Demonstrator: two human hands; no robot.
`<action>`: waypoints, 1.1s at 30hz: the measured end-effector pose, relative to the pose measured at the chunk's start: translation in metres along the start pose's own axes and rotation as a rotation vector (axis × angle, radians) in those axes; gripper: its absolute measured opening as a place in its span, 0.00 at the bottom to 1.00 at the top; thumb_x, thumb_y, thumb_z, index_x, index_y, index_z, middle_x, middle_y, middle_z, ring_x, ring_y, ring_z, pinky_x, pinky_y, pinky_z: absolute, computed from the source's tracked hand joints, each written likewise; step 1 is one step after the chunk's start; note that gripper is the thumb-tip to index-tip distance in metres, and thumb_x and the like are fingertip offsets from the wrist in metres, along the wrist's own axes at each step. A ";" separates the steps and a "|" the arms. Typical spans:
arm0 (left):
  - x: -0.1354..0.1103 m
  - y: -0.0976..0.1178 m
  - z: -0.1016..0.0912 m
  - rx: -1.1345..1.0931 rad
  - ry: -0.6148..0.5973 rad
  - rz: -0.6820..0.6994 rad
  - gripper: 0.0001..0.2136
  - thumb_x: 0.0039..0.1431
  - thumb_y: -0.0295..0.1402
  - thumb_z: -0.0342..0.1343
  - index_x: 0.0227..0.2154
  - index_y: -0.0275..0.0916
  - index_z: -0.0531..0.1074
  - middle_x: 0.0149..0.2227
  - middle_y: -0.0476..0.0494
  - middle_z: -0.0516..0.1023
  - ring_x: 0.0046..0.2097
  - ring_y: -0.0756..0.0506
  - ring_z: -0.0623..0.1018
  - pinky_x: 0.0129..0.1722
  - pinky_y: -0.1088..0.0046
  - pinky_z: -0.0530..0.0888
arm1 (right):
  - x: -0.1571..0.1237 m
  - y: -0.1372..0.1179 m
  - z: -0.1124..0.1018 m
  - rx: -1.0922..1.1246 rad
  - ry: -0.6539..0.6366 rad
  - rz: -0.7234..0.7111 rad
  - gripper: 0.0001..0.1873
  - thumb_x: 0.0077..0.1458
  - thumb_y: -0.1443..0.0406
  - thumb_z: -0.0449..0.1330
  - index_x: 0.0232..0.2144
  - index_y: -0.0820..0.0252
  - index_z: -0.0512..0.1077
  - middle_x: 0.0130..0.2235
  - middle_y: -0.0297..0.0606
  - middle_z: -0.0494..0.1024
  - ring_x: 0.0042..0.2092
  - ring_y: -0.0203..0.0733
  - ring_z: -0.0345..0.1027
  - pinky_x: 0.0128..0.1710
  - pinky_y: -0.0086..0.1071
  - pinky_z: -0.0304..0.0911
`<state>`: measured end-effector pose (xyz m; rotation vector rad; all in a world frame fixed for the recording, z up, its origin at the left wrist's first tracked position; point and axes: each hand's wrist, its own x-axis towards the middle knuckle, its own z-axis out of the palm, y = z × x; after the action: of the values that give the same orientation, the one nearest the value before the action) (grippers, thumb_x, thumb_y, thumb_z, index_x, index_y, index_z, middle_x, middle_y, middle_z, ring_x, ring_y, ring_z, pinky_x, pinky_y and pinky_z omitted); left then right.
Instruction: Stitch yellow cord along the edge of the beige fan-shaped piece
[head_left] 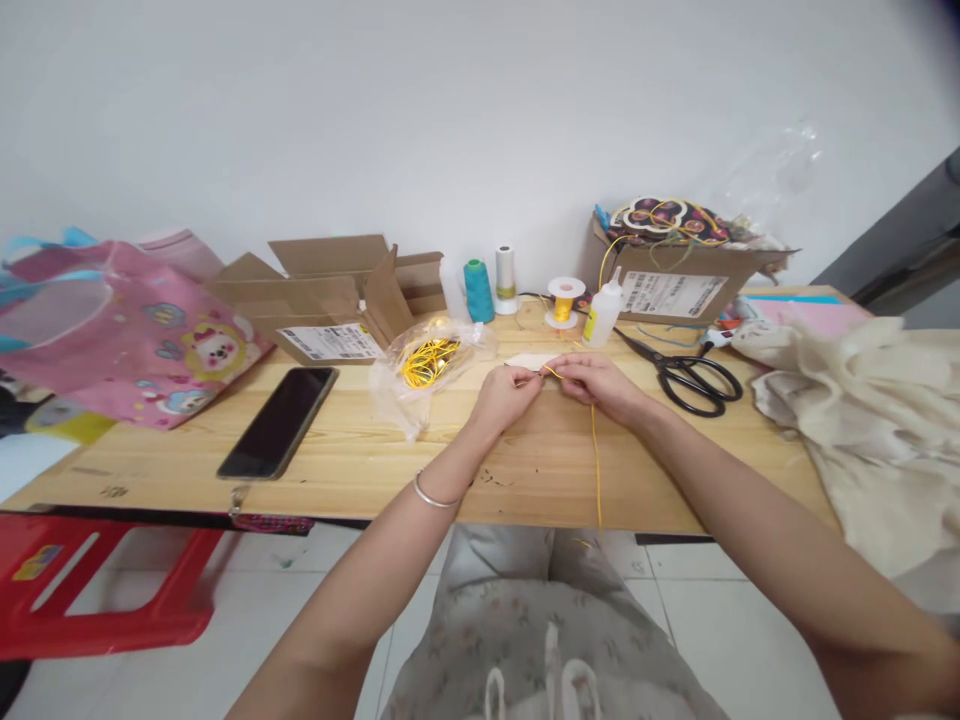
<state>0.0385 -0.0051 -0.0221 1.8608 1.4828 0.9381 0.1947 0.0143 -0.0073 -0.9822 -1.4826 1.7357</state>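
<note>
Cord [595, 455], yellow: short bit shows between the fingertips of both hands, rest drops from under right hand [596, 383]. Long axis of that strand runs nearly straight toward the body, over the table [660, 490] edge; right hand is nearer to it, left hand [510, 390] off to its left. Right thumb and fingers pinch the cord. Left fingertips pinched together right by the short bit; too small to tell what's in them. Pale flat piece [531, 360] just beyond the hands. Farther out: scissors [694, 380] right, squeeze bottle [602, 315] and yellow spool [563, 305] behind, bagged cord [429, 362] left, then phone [277, 422].
</note>
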 end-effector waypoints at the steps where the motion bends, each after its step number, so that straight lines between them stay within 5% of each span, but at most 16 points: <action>1: 0.000 0.001 0.000 -0.015 -0.002 0.001 0.14 0.47 0.35 0.47 0.26 0.33 0.75 0.20 0.50 0.71 0.24 0.52 0.67 0.25 0.80 0.61 | 0.000 0.000 0.000 -0.005 -0.004 -0.003 0.12 0.43 0.64 0.53 0.31 0.65 0.69 0.11 0.24 0.54 0.14 0.25 0.38 0.14 0.24 0.30; 14: -0.002 0.004 -0.003 -0.001 0.027 -0.003 0.15 0.48 0.37 0.46 0.28 0.34 0.75 0.24 0.47 0.75 0.28 0.50 0.70 0.25 0.79 0.62 | -0.005 0.000 -0.003 -0.109 0.025 -0.014 0.11 0.39 0.68 0.52 0.28 0.65 0.71 0.10 0.21 0.47 0.14 0.25 0.36 0.14 0.24 0.30; 19: -0.001 0.000 -0.003 -0.050 0.043 -0.029 0.16 0.49 0.37 0.44 0.25 0.32 0.74 0.21 0.48 0.72 0.24 0.52 0.66 0.22 0.80 0.59 | -0.002 0.002 -0.009 -0.280 0.000 -0.037 0.10 0.39 0.67 0.54 0.26 0.65 0.73 0.12 0.24 0.56 0.16 0.24 0.41 0.16 0.23 0.35; 27: 0.001 -0.002 -0.003 -0.092 -0.026 -0.043 0.14 0.49 0.35 0.45 0.27 0.33 0.74 0.21 0.49 0.72 0.22 0.53 0.64 0.21 0.80 0.59 | 0.000 -0.001 -0.003 -0.194 0.020 0.025 0.19 0.46 0.54 0.51 0.23 0.66 0.70 0.16 0.30 0.64 0.14 0.25 0.44 0.13 0.24 0.38; 33: 0.001 0.000 -0.004 -0.117 -0.034 -0.073 0.13 0.48 0.35 0.47 0.28 0.35 0.75 0.26 0.47 0.75 0.26 0.50 0.69 0.25 0.78 0.63 | 0.006 0.007 -0.004 -0.290 0.126 -0.073 0.17 0.43 0.54 0.55 0.21 0.65 0.71 0.15 0.28 0.61 0.18 0.27 0.48 0.18 0.24 0.44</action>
<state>0.0357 -0.0037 -0.0199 1.7194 1.4340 0.9338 0.1950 0.0206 -0.0151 -1.1458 -1.6952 1.4060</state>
